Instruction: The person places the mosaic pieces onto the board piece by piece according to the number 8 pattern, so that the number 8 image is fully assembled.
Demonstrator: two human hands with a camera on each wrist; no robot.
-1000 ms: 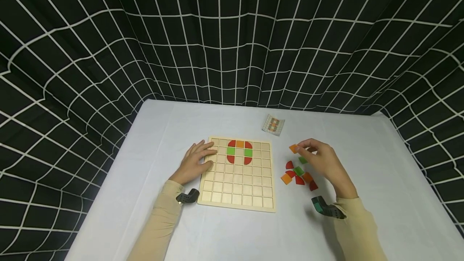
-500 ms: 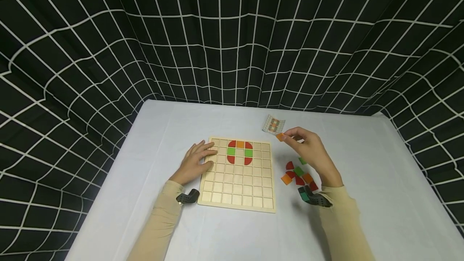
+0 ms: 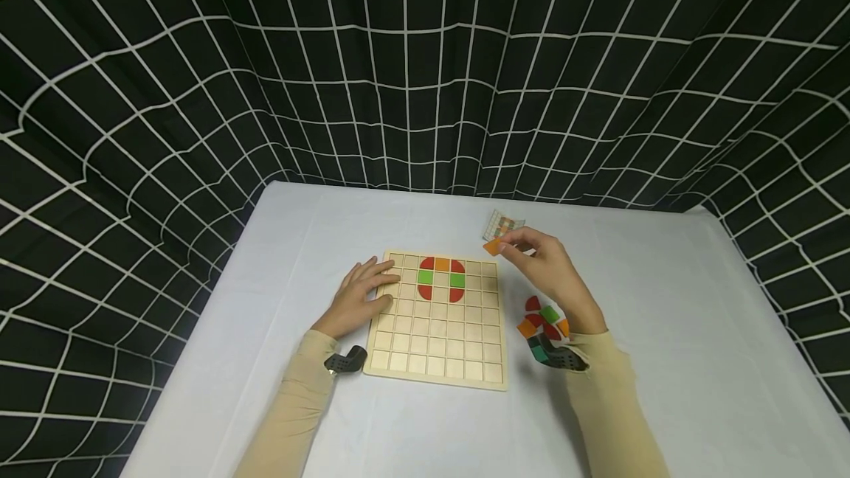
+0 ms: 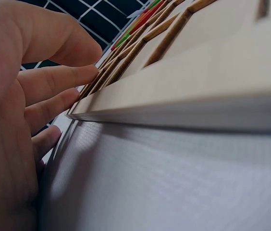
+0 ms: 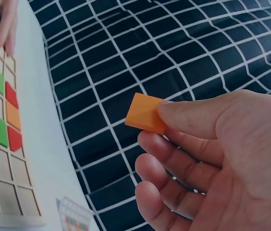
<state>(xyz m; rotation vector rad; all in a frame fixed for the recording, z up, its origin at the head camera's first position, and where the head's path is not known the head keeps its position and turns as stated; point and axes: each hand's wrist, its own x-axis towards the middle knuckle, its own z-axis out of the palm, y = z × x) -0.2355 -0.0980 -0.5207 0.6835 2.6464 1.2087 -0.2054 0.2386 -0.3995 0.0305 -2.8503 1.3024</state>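
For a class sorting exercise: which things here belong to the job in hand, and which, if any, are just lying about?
Job in hand:
orange square tile, pinched by the right hand
wooden grid board, left hand at its edge
red, green and orange tiles set in it
loose tiles beside it
printed grid sheet, probably

Surroundings only:
white cloth
black checked curtain
wrist cameras

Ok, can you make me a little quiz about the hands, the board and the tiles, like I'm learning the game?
1. What colour is the tile pinched in the right hand? A red, B orange, C green.
2. True or false: the left hand holds no tile.
3. How many green tiles are set in the board?

Key: 1. B. 2. True; its fingers are at the board's edge. 3. Two.
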